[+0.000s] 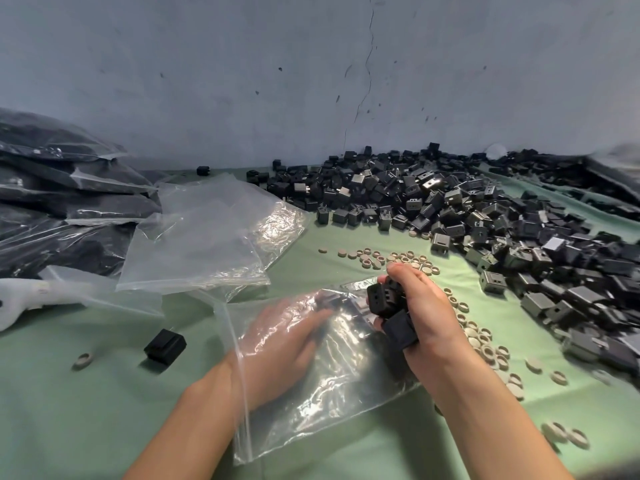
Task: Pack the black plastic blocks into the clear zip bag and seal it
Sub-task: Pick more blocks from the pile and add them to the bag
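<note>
**Item:** clear zip bag, lying flat on the green cloth in front of the person, zip strip along its left edge.

**Hands:** The left hand was inside the bag past the wrist, fingers straight and spread, grasping nothing. The right hand was clenched round a handful of black blocks at the bag's far right edge. Dark shapes showed behind the film, but I could not tell whether they lay inside.

**Risks, as judged:**
- The handful looked overfull. The lowest block could slip from the fist and land among the beige rings, and a ring might then be swept in with it.
- The mouth seemed to lie at the left and the loaded fist at the right, so blocks fed from there would only press against closed film.
- Block corners might snag the thin plastic.
- A block caught in the zip strip would stop the seal.

**Surface:**
- main pile of blocks to the right and rear
- one stray block near left
- empty bags behind
- filled bags stacked far left
- a white object at the left edge — unidentified

**Room:** pale blue-grey wall, scuffed, with a thin crack running down it.
</note>
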The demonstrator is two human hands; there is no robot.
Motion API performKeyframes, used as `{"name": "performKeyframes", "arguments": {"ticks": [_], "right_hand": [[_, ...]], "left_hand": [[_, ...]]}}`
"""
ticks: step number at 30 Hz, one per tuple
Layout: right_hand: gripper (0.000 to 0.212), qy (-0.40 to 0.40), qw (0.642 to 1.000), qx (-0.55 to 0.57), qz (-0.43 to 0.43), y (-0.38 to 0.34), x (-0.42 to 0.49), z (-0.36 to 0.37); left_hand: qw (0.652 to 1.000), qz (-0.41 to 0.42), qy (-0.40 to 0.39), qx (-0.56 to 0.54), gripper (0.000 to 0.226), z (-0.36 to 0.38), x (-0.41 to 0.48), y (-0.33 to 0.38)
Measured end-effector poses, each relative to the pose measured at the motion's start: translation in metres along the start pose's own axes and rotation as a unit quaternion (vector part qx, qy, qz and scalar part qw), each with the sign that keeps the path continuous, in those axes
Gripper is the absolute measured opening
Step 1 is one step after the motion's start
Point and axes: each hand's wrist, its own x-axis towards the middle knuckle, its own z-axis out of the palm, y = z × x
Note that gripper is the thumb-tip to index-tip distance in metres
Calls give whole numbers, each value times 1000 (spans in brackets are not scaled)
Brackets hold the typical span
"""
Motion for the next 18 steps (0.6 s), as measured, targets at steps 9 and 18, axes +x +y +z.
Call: {"name": "performKeyframes", "arguments": {"ticks": [9,18], "right_hand": [[12,-17,1000,-6,7,3,-22,-2],[9,-37,999,-29,5,13,-37,9]], "left_hand": [[989,-147,-6,34,18,-53,-56,-6],[904,-403,51,136,38,-80,-89,-28]]}}
